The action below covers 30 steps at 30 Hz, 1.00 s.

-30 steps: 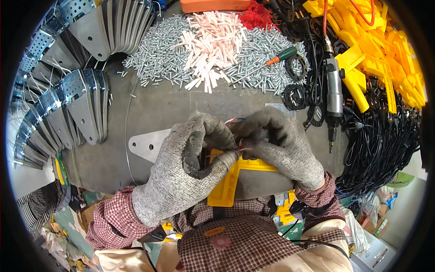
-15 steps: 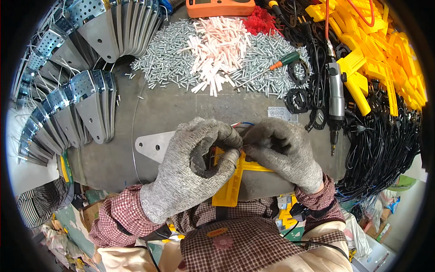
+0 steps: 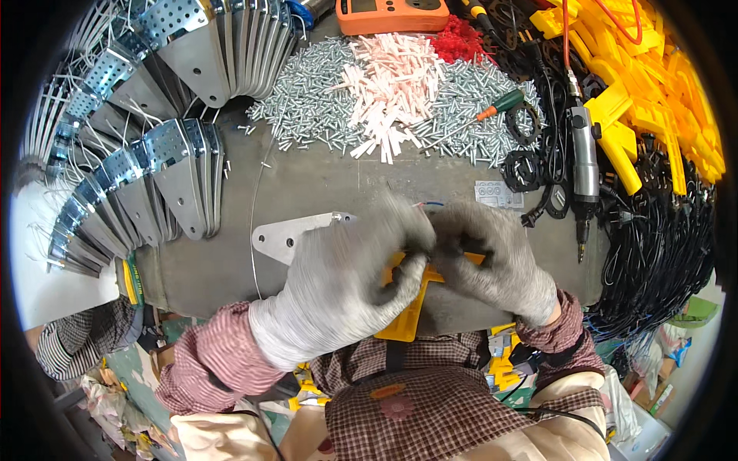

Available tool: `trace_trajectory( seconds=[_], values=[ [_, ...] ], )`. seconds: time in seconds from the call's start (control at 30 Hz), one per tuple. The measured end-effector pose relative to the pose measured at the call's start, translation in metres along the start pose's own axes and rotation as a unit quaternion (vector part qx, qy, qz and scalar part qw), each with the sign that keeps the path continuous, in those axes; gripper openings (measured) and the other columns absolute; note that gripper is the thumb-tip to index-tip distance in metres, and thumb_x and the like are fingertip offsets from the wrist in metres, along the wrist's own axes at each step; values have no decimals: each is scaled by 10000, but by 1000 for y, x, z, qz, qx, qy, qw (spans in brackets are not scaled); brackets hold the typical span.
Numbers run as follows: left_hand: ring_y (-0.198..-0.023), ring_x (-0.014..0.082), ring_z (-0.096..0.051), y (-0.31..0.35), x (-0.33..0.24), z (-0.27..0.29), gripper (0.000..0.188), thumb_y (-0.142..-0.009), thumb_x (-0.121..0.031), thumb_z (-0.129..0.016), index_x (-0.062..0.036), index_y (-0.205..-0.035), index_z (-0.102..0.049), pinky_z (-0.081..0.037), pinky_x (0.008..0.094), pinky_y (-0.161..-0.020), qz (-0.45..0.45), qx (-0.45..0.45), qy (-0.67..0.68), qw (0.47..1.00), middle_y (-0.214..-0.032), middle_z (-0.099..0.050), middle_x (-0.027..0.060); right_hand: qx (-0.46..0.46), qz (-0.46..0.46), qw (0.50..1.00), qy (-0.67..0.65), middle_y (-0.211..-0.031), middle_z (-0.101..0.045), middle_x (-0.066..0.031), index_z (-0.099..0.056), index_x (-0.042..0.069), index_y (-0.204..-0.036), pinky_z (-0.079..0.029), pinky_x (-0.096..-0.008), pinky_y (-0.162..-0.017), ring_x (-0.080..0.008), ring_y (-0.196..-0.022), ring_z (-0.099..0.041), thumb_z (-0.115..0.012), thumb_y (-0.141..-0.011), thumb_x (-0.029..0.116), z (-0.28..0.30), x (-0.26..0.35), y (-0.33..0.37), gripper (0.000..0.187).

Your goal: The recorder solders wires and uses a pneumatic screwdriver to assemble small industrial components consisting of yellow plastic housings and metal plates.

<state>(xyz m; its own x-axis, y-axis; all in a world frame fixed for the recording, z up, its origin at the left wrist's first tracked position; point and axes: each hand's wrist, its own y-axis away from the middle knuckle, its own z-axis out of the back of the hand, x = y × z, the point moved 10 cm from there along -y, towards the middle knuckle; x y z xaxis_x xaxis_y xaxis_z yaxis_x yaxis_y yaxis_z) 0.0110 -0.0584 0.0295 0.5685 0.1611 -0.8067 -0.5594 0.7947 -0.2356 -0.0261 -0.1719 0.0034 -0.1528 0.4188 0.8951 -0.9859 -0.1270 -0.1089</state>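
Both my hands wear grey knit gloves and meet over a yellow plastic part (image 3: 401,323) at the table's near edge. My left hand (image 3: 361,269), smeared by motion, is curled with thumb and fingers pinched near the part's top. Against it, my right hand (image 3: 488,257) is closed in a pinch too. Whatever is between the fingertips is hidden. Red and blue wires (image 3: 432,203) show just behind the fingers. A flat grey metal plate (image 3: 275,240) with holes lies partly under my left hand.
Perforated metal brackets (image 3: 181,180) stand in rows at left. Screws (image 3: 307,100) and pale pink sleeves (image 3: 396,84) are heaped at the back, a screwdriver (image 3: 500,105) on them. A power driver (image 3: 586,165), black cables (image 3: 646,253) and yellow parts (image 3: 661,84) crowd the right.
My left hand has turned and is now blurred, uncovering more of the metal plate's far edge. My right hand stays pinched close to it. The whole view has shifted slightly.
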Motion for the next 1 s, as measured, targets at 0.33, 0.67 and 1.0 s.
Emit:
trace_trajectory(
  seconds=[0.33,0.67,1.0],
  values=[
    [-917,119,-657,9,3,-8,297,-872,73,-650,-30,-1144,-587,-540,264,-794,62,-11,5,998,-1042,-662,87,19,-128,991,26,-872,-680,-161,-658,26,-1044,-547,-384,-681,-290,-788,-699,-699,-795,97,-1,-3,5,262],
    [-921,316,-696,8,-15,-14,442,-782,37,-698,-97,-1199,-637,-566,365,-749,-13,36,-181,983,-1103,-683,95,-35,8,994,107,-950,-666,-159,-664,59,-1165,-549,-423,-705,-353,-835,-679,-749,-764,82,2,22,4,410],
    [-1056,262,-638,1,23,-3,176,-888,6,-655,-34,-1053,-609,-548,330,-861,89,-29,24,995,-1237,-564,159,0,61,959,276,-976,-674,-96,-633,134,-1205,-570,-394,-721,-295,-855,-692,-682,-867,132,-4,23,6,341]
  ],
)
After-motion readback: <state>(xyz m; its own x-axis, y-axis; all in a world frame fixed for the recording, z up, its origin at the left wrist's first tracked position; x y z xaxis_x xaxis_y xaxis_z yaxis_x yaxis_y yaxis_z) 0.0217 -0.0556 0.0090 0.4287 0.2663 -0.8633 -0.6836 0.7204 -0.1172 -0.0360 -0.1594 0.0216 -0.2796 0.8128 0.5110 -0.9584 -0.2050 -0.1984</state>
